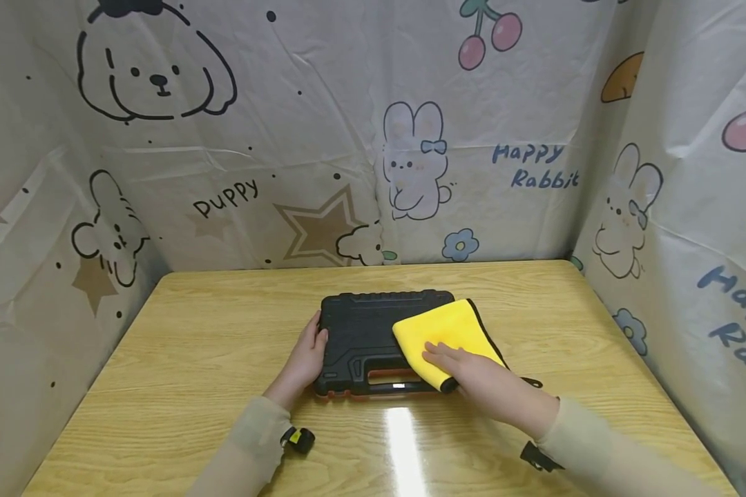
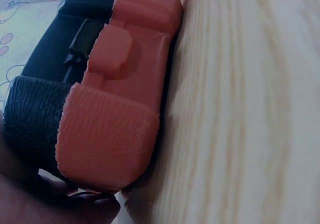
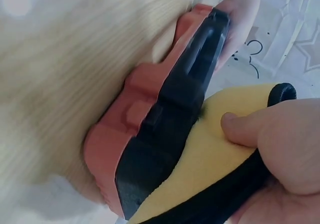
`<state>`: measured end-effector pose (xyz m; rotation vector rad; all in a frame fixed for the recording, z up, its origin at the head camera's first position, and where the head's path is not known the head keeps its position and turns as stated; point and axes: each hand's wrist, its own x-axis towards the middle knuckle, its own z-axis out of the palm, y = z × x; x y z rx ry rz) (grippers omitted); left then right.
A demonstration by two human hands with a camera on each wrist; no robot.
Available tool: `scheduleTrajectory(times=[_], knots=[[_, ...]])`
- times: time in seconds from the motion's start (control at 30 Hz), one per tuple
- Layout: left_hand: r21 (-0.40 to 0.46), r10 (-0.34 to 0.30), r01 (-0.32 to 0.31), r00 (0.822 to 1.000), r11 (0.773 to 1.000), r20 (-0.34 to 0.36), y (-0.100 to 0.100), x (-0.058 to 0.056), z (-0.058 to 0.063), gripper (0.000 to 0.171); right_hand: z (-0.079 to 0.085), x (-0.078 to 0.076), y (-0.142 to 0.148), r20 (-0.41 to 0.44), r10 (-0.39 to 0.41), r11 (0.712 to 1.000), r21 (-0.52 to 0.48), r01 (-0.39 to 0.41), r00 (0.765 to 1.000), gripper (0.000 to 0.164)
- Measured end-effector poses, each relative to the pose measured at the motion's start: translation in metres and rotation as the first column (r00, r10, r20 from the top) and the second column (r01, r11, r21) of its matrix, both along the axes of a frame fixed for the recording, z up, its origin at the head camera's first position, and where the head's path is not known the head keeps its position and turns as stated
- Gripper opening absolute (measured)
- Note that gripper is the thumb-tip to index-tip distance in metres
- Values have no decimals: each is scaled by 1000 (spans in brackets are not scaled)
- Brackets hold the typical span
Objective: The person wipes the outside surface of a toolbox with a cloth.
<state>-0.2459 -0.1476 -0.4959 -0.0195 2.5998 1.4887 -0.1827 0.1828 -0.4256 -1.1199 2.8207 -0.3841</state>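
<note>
A black plastic tool case [image 1: 360, 331] with an orange-red lower half [image 2: 112, 139] lies flat on the table, its handle side toward me. My left hand [image 1: 304, 355] grips the case's left side, with the thumb at the top edge and fingers along the side. Over the right part of the lid is a folded yellow cloth [image 1: 456, 328] with black edging. My right hand [image 1: 488, 379] presses on this cloth with fingers extended. In the right wrist view the thumb [image 3: 242, 129] rests on the yellow fabric, and the cloth hides the case's right top corner.
The wooden table [image 1: 224, 331] reaches back to a printed fabric curtain [image 1: 323, 138] that encloses it on the back and both sides. A black loop [image 1: 531, 382] sticks out from the cloth beside the right wrist. Bright light reflects off the table in front of the case.
</note>
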Motion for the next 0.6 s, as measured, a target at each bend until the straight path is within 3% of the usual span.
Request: scheduleTrajectory(times=[0.6], knots=[[-1,-9,9,1000,1000,-17,-1,-1,0,57,-6,35,7,-25,40,997,-60,-41,999,81]])
